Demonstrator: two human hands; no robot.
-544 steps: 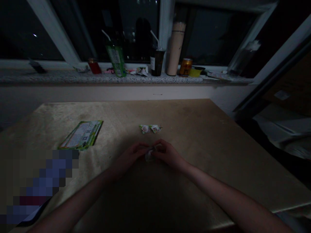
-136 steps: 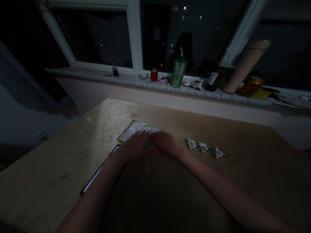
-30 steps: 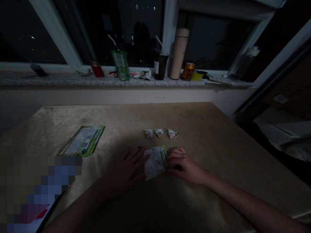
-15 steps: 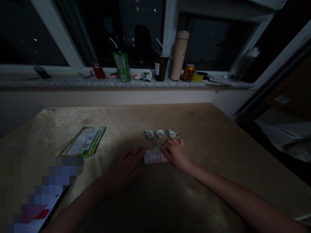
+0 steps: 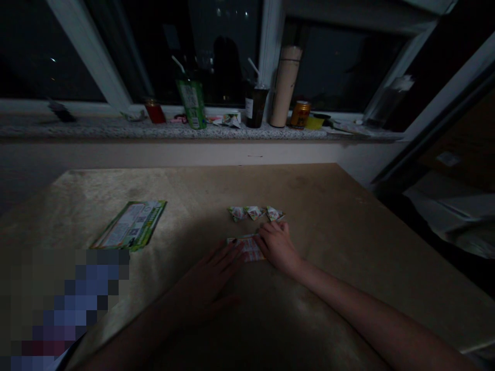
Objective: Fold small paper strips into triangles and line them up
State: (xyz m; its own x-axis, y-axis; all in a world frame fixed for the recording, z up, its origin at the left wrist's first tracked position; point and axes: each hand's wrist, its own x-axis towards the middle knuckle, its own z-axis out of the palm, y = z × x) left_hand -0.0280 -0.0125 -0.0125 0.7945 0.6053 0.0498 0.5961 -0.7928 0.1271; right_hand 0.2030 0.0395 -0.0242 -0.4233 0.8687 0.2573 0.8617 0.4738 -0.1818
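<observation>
A small printed paper sheet (image 5: 249,247), folded over, lies on the tan table (image 5: 328,216) in front of me. My left hand (image 5: 211,273) lies flat with fingers stretched out, its fingertips on the sheet's left part. My right hand (image 5: 276,245) presses down on the sheet's right end with fingers together. Just beyond them sit three small folded paper shapes (image 5: 255,212) in a row.
A stack of green printed sheets (image 5: 131,232) lies at the left of the table. The stone windowsill (image 5: 116,129) holds a green carton with a straw (image 5: 190,103), a dark cup (image 5: 255,105), a tall beige cylinder (image 5: 284,87), two cans and scraps. A pixelated patch covers the lower left.
The sheet lay open a second ago and is now folded over and flatter. My left hand has slid forward onto it; my right hand stays pressing its right end.
</observation>
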